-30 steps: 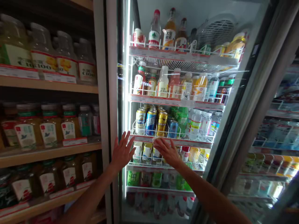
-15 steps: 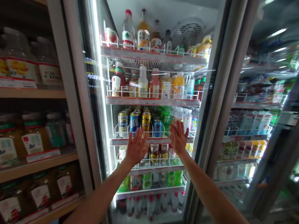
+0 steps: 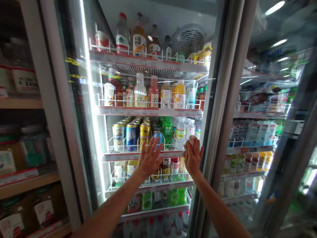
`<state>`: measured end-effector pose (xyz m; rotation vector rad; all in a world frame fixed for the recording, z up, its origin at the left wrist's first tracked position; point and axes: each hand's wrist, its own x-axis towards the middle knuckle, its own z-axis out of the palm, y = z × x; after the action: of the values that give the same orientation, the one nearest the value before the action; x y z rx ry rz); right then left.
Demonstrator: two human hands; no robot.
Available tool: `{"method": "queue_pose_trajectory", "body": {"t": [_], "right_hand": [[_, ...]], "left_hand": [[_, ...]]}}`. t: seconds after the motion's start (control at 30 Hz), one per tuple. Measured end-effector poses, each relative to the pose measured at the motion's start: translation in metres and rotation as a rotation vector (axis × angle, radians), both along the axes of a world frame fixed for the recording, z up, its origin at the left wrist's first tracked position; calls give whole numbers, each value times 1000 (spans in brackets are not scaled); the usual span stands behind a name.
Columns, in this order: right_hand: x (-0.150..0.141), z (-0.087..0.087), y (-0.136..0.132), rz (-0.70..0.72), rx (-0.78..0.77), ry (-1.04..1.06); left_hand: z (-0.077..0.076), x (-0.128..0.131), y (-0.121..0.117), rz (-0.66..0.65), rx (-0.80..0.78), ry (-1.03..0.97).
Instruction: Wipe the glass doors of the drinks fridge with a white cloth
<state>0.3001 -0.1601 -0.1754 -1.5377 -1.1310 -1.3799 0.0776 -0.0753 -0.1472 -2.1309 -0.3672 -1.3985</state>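
Note:
My left hand has its fingers spread, palm toward the glass door of a lit drinks fridge. It looks laid flat on the pane, in front of the can shelf. To the right, near the door's metal frame, my right hand presses a crumpled whitish cloth against the glass, fingers bent over it. Part of the cloth is hidden under the hand. Behind the pane, close to my left fingers, are a gold can and a blue can. Clear bottles stand beyond the cloth.
White wire shelves inside the fridge carry bottles and cans in several rows. On the left, wooden shelves hold more bottles. A second glass-fronted fridge stands to the right. Reflected lights show on the glass.
The view has turned to the right, so the fridge sits further left. My right hand with the cloth is lower on the glass and nearer the right frame. My left hand stays spread.

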Motion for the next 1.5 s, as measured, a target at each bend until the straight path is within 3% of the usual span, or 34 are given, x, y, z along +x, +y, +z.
{"method": "queue_pose_trajectory", "body": {"t": [0.1,0.27,0.33,0.43,0.5,0.57,0.7,0.77,0.9,1.1,1.3,1.43,1.5], "right_hand": [[16,-11,-7,22,12,-8],[42,26,-6,122,189,83],[47,16,-9,142,178,101],[49,-21,-18,127,112,117],[50,-27,-20,120,107,116],[50,-6,-18,127,131,103],[50,56,-9,134,213,72],[48,61,-8,134,213,39],[48,53,-9,138,148,-31],[43,122,-2,136,264,47],[20,118,7,110,92,-168],[-9,147,24,108,283,73],[-33,156,34,162,191,9]], "left_hand": [[2,7,-1,9,-1,0],[9,23,0,5,8,-18],[9,29,0,7,10,-21],[9,32,1,10,16,-16],[13,32,2,14,26,-14],[22,34,3,22,35,-33],[45,37,6,41,49,-85],[53,37,7,55,63,-95],[64,29,12,73,86,-101],[89,17,24,79,91,-154],[108,-3,32,92,115,-172],[118,-18,47,101,120,-213],[125,-24,53,96,109,-218]]}}
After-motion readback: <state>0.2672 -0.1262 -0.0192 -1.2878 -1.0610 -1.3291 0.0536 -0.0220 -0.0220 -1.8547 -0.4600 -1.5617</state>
